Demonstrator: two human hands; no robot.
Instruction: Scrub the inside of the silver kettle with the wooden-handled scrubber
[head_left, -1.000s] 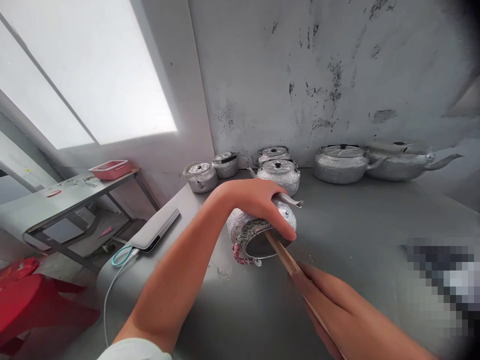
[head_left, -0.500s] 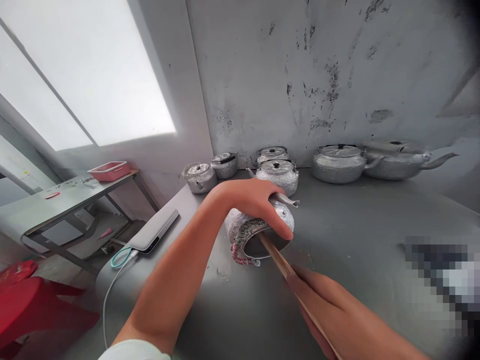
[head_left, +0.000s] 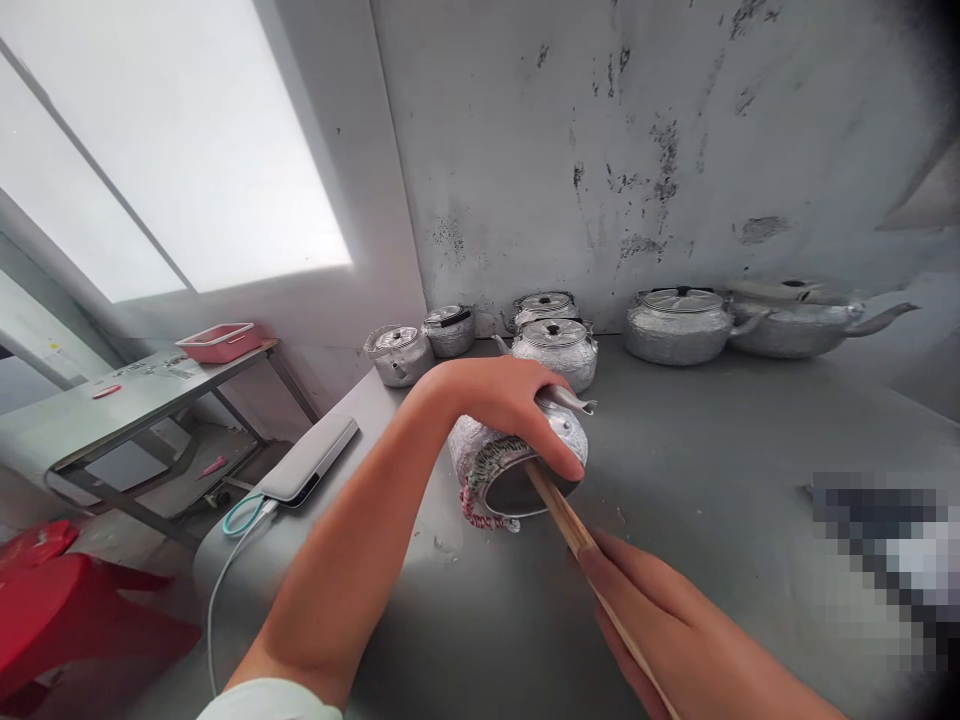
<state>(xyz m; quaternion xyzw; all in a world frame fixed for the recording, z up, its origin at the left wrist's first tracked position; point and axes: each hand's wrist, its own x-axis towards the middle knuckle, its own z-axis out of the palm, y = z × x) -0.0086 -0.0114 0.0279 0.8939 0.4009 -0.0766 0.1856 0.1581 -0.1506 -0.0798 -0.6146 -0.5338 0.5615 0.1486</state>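
Right, on my feed the L hand [head_left: 517, 395] is clasped over the top of the tipped kettle [head_left: 469, 445], thumb [head_left: 562, 458] by the rim of its mouth; the far side of that grip is hidden from me. My view of the R hand [head_left: 645, 590] is clearer: it's closed round a wooden stick [head_left: 566, 515], which runs up at a slant into the kettle's mouth, so I can't see the far tip.

Tipped kettle's on the grey table [head_left: 735, 450], approx. mid-frame, lying over w/ its mouth facing me. Spout [head_left: 576, 401] sticks out to the R past the L hand; a handle [head_left: 487, 521] wrapped in green & red cord hangs round the lower L of the mouth.

Just behind, I get a lidded kettle [head_left: 561, 352] w/ another one [head_left: 541, 303] at its back. Further L, two small kettles [head_left: 402, 358]; R, a wider kettle [head_left: 675, 335] next to a long-spouted kettle [head_left: 795, 332], all along the stained wall [head_left: 517, 150].

Near the table's L edge: grey power bank [head_left: 315, 462] w/ a white cable [head_left: 216, 590]. Beyond, a side table [head_left: 142, 385] bears a pink tub [head_left: 223, 345]; red stool [head_left: 67, 620] bottom L. Far R I've only a pixelated patch.
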